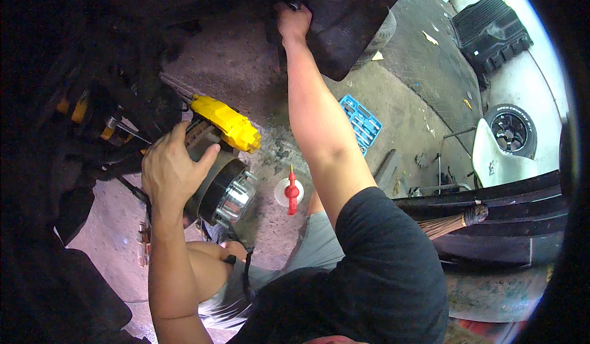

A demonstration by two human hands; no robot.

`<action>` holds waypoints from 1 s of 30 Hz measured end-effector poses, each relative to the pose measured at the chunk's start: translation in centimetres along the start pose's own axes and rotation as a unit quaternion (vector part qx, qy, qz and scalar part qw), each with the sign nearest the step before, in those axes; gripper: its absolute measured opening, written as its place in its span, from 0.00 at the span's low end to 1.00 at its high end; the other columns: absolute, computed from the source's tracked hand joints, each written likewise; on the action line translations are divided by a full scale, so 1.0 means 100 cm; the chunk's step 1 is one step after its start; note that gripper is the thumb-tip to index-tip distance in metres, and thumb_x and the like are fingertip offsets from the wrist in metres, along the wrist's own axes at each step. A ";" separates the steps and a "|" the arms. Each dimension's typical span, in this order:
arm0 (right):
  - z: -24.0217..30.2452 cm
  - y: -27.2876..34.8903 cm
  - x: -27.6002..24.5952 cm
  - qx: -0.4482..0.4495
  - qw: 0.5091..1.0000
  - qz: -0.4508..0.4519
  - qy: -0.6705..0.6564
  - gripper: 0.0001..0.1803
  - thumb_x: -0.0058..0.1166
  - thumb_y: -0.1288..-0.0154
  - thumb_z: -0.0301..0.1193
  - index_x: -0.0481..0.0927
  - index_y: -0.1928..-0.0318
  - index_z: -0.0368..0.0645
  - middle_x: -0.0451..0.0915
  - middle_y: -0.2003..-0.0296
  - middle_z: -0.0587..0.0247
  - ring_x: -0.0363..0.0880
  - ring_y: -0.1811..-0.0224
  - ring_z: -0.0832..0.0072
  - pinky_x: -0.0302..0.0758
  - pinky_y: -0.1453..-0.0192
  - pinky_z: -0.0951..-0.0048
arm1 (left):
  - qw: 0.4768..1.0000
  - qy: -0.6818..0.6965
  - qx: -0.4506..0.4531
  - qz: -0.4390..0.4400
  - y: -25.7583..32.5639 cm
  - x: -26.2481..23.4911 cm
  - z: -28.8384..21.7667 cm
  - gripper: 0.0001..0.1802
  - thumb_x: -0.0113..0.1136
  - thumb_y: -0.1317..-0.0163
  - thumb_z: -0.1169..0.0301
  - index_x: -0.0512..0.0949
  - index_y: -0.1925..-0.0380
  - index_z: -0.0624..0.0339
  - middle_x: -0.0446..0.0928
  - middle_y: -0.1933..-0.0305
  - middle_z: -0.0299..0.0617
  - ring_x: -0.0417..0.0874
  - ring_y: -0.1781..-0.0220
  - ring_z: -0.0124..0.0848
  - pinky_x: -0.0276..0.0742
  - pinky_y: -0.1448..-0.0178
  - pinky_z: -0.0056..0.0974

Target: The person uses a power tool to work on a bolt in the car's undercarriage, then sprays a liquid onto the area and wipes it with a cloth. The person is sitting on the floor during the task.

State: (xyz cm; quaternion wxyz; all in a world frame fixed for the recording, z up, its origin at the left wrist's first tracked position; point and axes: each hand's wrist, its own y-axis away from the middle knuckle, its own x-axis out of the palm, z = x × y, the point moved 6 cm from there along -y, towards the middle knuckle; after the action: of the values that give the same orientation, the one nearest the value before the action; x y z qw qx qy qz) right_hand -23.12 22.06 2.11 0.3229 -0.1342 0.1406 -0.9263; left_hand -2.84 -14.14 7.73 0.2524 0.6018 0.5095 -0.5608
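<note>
Left hand [172,169] wraps spread fingers over the wheel hub [224,190] beside the yellow brake caliper [226,122]; right hand [294,21] grips the dark fender edge [344,30] overhead, fingers curled

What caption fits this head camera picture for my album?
Left hand grips the wheel hub beside a yellow brake caliper; right hand reaches up to a black mud flap.

There was one yellow brake caliper [226,121], one wheel hub [228,195], one red-capped squeeze bottle [289,191], one blue socket tray [360,122], one mounted tyre [511,130], one broom [453,222] and two bare hands.
</note>
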 end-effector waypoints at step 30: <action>-0.030 0.000 0.025 0.114 0.938 -0.033 -0.327 0.05 0.55 0.49 0.23 0.74 0.70 0.42 0.70 0.77 0.65 0.68 0.78 0.69 0.66 0.73 0.66 | 1.000 -0.026 -0.003 -0.014 0.000 0.005 0.005 0.35 0.71 0.48 0.47 0.81 0.47 0.60 0.84 0.55 0.57 0.85 0.52 0.54 0.80 0.49 0.52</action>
State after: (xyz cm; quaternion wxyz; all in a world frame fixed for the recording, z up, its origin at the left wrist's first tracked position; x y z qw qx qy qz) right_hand -26.05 21.02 -0.25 0.3334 -0.3968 -0.0835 -0.8511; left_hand -3.15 -14.38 7.20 0.2595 0.5791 0.5129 -0.5781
